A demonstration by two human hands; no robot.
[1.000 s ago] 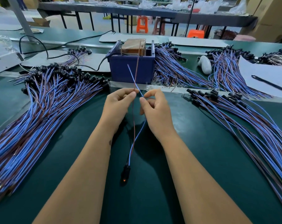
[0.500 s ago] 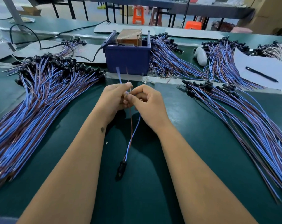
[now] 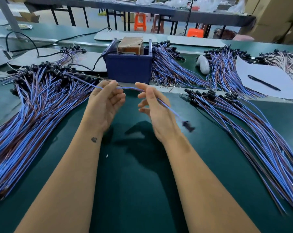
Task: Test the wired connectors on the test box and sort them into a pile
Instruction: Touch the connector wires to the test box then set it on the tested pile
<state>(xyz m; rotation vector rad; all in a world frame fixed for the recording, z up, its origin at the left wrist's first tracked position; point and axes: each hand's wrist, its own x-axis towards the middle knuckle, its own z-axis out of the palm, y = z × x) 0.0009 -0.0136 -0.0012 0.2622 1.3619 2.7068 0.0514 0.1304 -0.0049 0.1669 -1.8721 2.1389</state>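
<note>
Stretching between both hands above the green table (image 3: 134, 165), one wired connector (image 3: 132, 88) runs nearly level in front of the blue test box (image 3: 128, 68). The left hand (image 3: 103, 105) pinches its blue and brown wires between thumb and fingertips, palm turned up, with the free wire ends pointing left over the large pile (image 3: 33, 111) of wired connectors on that side. The right hand (image 3: 156, 113) holds the same wires between thumb and forefinger, its other fingers loosely spread; from there the wire slopes down and right to the black plug (image 3: 188, 126), which hangs blurred just above the table. A second pile (image 3: 253, 125) fans out on the right (black plugs at its far end). Beyond it lie a sheet of paper (image 3: 263, 81) with a pen (image 3: 263, 82) on it.
</note>
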